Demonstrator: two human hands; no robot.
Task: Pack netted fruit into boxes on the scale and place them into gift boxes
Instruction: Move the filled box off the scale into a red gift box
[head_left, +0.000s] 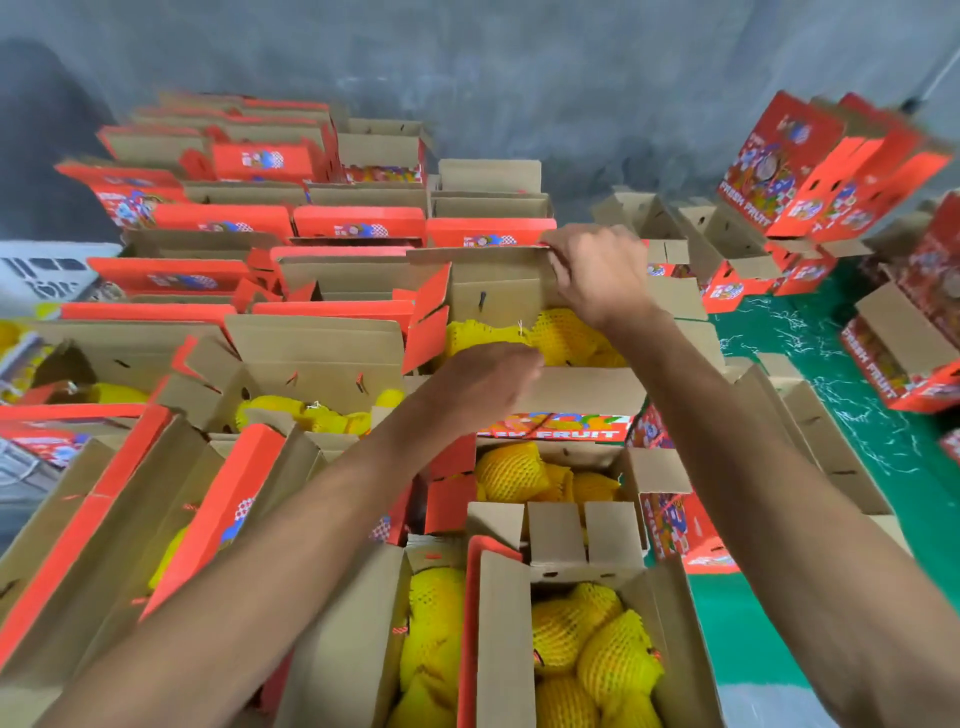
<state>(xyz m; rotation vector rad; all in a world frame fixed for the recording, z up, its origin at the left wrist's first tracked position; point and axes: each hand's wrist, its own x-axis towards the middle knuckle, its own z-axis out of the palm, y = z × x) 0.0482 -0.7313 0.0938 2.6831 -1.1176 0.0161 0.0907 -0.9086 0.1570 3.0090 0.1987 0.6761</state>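
Gripping far flap (483, 260) of gift box (519, 384): right hand (597, 270) pinches flap edge, likely holding it clear. Left hand (483, 384), fingers loosely curled; grip cannot be told. Netted fruit (561, 332) lies between hands, inside box.

You've got a grey wall (519, 67) across the top, green floor (831, 364) at right, a white crate (47, 275) at left.

Open gift boxes (332, 364) crowd the green floor (852, 415).
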